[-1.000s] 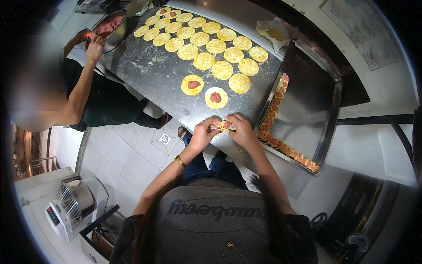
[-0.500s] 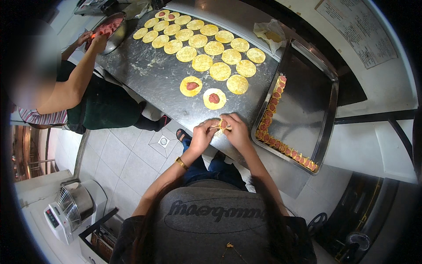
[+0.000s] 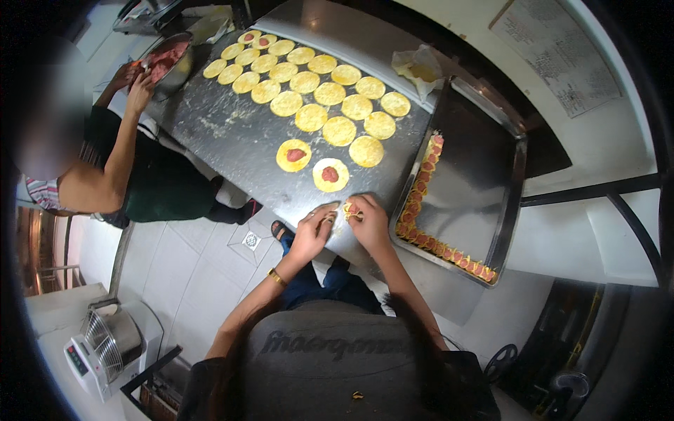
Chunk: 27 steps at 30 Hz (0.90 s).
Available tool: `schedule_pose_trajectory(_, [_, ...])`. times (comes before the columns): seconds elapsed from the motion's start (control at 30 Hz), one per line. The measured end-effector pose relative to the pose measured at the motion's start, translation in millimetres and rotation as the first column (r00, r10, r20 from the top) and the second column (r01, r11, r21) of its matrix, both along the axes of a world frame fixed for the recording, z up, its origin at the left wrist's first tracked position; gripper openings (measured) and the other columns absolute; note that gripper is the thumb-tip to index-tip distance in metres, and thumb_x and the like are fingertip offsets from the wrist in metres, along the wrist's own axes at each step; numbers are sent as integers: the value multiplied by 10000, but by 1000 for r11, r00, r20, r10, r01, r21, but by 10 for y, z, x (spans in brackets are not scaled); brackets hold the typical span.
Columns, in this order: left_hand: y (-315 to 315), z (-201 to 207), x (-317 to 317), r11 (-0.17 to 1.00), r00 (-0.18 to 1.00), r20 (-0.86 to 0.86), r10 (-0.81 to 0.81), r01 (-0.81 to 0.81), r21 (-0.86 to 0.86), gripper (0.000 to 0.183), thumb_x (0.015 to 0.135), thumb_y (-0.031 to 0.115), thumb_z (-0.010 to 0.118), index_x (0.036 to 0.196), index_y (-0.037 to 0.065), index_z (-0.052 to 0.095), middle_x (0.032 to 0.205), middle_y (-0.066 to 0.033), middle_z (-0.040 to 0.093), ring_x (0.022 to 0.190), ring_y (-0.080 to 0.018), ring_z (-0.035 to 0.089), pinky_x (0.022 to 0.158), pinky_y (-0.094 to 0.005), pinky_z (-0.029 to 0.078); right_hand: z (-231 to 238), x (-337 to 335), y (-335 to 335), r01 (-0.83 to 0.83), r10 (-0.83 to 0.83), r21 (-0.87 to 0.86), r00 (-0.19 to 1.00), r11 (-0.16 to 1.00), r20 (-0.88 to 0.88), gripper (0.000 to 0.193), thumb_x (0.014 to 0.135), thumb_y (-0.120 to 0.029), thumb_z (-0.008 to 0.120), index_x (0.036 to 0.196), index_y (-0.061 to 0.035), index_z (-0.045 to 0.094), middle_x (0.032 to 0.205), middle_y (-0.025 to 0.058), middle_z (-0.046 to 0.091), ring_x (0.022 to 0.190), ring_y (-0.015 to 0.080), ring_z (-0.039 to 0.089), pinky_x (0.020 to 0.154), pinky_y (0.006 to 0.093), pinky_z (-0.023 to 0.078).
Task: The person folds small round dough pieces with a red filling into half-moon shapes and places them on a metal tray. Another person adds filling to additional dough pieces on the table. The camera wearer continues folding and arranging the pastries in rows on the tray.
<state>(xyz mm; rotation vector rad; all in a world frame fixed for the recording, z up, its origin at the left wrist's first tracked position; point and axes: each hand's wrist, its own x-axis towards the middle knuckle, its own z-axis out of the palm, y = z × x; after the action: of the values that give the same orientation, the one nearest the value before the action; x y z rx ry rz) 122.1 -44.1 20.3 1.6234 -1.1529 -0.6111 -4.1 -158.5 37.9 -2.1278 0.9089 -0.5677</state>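
My right hand (image 3: 369,223) pinches a small dumpling (image 3: 349,210), a yellow wrapper gathered around pink meat, at the near edge of the steel table. Just left of it, apart from the dumpling, my left hand (image 3: 312,230) has its fingers curled in; whether anything is between them I cannot make out. Beyond my hands lie two round yellow wrappers (image 3: 342,171) topped with lumps of pink filling (image 3: 295,154). Several bare wrappers (image 3: 339,130) are spread in rows farther off. To the right, a metal tray (image 3: 507,203) holds a line of dumplings (image 3: 441,247) along its left and near sides.
A person (image 3: 119,161) at the left works over a metal bowl (image 3: 184,69) of pink meat. A crumpled plastic bag (image 3: 419,69) sits by the tray's far end. A mixer (image 3: 119,337) stands at the lower left. The steel table (image 3: 232,151) is dusted with flour.
My hands have come apart; the dumpling that both held is now in my right hand. The whole view has shifted slightly. The person at the left has drawn their hands closer together.
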Motion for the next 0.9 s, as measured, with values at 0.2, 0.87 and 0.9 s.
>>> schedule_pose_trajectory(0.2, [-30, -160, 95, 999, 965, 257, -44, 45, 1, 214, 874, 76, 529, 1075, 66, 602, 1045, -131, 617, 956, -298, 614, 821, -353, 493, 102, -485, -1525, 161, -204, 148, 913, 976, 352, 287, 714, 22, 692, 989, -44, 643, 826, -8, 639, 761, 74, 579, 690, 216, 478])
schedule_pose_trajectory(0.87, [-56, -268, 79, 994, 847, 523, -99, 66, 82, 200, 816, 153, 606, 1014, 121, 608, 1048, -74, 593, 973, -257, 597, 797, -349, 510, 112, -592, -3224, -8, 2, -13, 918, 1000, -396, 271, 755, -98, 655, 1023, -70, 684, 986, 170, 674, 954, 308, 642, 823, 363, 491])
schedule_pose_trajectory(0.9, [-62, -264, 82, 995, 841, 533, -98, 68, 76, 202, 815, 152, 607, 1014, 121, 608, 1048, -72, 592, 972, -257, 597, 798, -349, 510, 113, -597, -3231, 0, 0, -1, 918, 1000, -396, 276, 748, -101, 668, 1021, -70, 685, 984, 168, 675, 952, 305, 644, 822, 362, 491])
